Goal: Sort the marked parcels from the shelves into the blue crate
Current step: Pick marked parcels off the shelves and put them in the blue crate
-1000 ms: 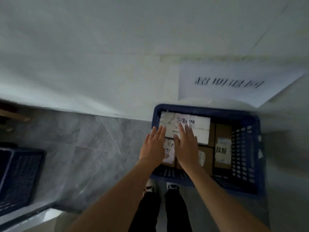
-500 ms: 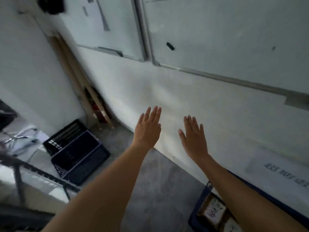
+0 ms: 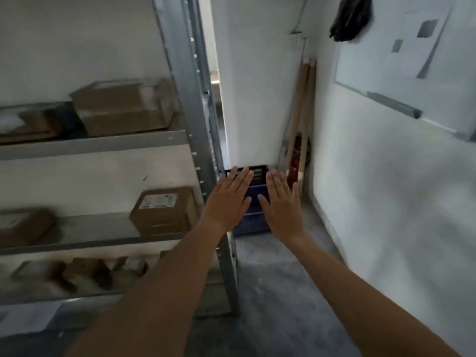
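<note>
Cardboard parcel (image 3: 164,211) sat on the middle shelf (image 3: 103,229), left of both hands. Left hand (image 3: 228,199) and right hand (image 3: 280,204) were flat, fingers spread, empty, blue crates (image 3: 253,220) behind.

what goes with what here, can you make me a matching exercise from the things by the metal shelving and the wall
Things:
1. brown cardboard box with a white label
2. dark blue plastic crate
3. long wooden poles
4. black bag

Places:
A. hanging high on the wall
B. leaning upright in the corner
C. on the middle shelf, beside the upright post
D. on the floor, partly behind both open hands

Pairs: 1-C, 2-D, 3-B, 4-A
</note>
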